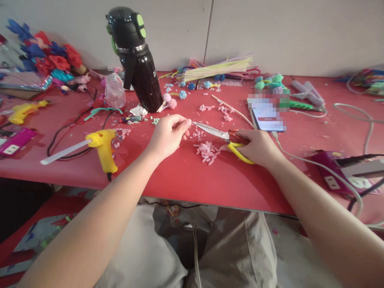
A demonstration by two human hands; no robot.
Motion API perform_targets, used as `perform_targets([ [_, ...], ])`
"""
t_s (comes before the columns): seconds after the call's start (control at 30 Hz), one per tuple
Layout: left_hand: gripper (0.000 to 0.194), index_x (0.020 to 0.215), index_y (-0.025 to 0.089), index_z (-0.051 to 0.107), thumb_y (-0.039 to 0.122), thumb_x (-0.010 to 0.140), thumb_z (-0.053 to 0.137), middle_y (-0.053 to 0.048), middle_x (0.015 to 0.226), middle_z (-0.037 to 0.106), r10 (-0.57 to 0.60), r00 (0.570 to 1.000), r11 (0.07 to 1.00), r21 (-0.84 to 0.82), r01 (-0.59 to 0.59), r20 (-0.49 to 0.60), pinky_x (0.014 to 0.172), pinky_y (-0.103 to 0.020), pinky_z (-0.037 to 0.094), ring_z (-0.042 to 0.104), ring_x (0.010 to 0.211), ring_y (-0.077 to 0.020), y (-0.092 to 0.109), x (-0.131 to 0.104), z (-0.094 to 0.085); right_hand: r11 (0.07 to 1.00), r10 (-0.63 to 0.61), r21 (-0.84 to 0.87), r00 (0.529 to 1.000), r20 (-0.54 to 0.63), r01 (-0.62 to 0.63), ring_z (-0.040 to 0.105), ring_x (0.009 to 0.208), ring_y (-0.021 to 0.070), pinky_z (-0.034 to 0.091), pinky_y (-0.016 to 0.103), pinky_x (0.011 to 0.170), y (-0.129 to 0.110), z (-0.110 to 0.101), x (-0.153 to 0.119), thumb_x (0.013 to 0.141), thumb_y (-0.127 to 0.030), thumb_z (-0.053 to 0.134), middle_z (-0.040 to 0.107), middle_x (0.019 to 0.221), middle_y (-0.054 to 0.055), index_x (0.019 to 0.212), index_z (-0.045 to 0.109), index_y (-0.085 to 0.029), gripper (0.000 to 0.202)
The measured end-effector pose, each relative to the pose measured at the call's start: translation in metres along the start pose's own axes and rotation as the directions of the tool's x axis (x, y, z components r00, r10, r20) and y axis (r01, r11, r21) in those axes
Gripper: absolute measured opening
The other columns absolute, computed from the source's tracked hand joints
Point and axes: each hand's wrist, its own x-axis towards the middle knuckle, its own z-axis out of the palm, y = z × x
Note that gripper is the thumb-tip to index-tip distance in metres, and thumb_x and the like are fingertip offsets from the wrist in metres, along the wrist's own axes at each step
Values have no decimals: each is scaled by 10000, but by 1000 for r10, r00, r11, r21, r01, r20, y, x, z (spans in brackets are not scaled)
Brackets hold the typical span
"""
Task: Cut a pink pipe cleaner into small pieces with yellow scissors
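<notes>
My right hand (259, 148) is closed round the handles of a pair of scissors (214, 131) with red and yellow grips. The blades point left, their tips right at the fingers of my left hand (169, 135). Thumb and forefinger of that hand are pinched together; whatever they hold is too small to make out. Below the blades lies a heap of short pink fuzzy cuttings (207, 152) on the red table (192, 180). More pink pieces (225, 112) are scattered behind the scissors.
A black bottle (139, 68) stands behind my left hand. To the left lies a yellow glue gun (105, 150) with a clear stick. A phone (267, 114) with a cable lies at the right, near a purple power strip (336, 172). Pale yellow stems (219, 70) lie along the back.
</notes>
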Motion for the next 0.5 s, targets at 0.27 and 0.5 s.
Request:
perform_targets([
  [0.27,261,783,185,641,331,999,644,-28,697,703,16,1000,1000,-13,-16,9,577,-243,496,644,616,-128,-6,1,0,1000,20,19,1000,-14,-20,268,624,122,235,309,532,-3,-1,-2,655,-904,684,286,610,-25,612,340,-234,754],
  [0.5,301,782,190,631,404,991,655,-33,710,708,32,999,999,-17,-32,2,624,-260,519,659,642,-140,-8,1,0,1000,8,15,1000,5,-8,271,621,121,235,308,532,0,-1,-2,649,-915,699,278,601,-27,610,338,-232,773],
])
